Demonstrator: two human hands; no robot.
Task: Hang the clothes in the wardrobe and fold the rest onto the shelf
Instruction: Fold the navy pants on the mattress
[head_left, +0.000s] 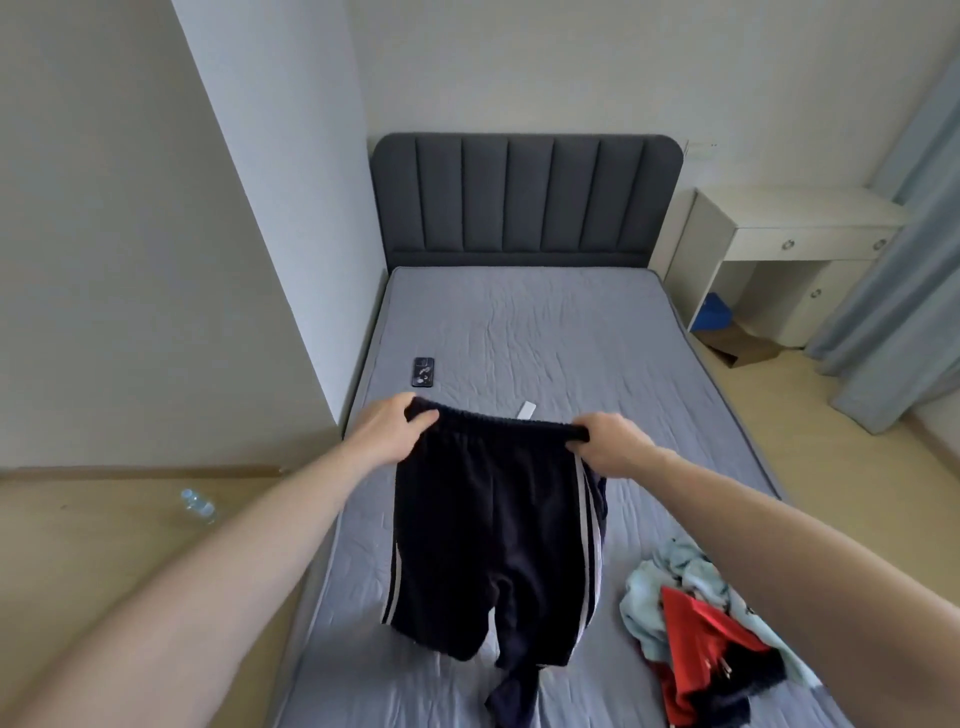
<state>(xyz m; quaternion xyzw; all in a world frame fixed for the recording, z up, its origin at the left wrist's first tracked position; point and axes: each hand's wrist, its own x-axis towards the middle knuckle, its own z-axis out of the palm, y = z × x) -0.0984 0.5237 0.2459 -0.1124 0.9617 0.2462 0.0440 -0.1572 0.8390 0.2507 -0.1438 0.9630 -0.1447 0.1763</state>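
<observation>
Two bare forearms reach forward from us over the bed (519, 332). Nearest, at the lower right of the grey mattress, lies a heap of clothes (711, 639): a pale blue piece under a red one and something dark and fuzzy.

Our left hand (387, 431) grips the left end of the elastic waistband of the dark track pants (483, 545), fingers curled over the fabric. Our right hand (610, 444) pinches the right end of that waistband in the same way. We hold the pants up above the mattress, waistband stretched between both hands, white stripes running down each side; the legs hang down and their lower ends crumple on the sheet.

Just beyond the waistband a small white tag or slip (525, 409) lies on the sheet; we cannot tell what it is. Further left rests a dark phone (423, 372). On the floor to the left lies a clear plastic bottle (198, 505).

Beyond stands the grey padded headboard (524, 197), with a white worktop (789, 228) and pale curtains (904, 291) at right.
</observation>
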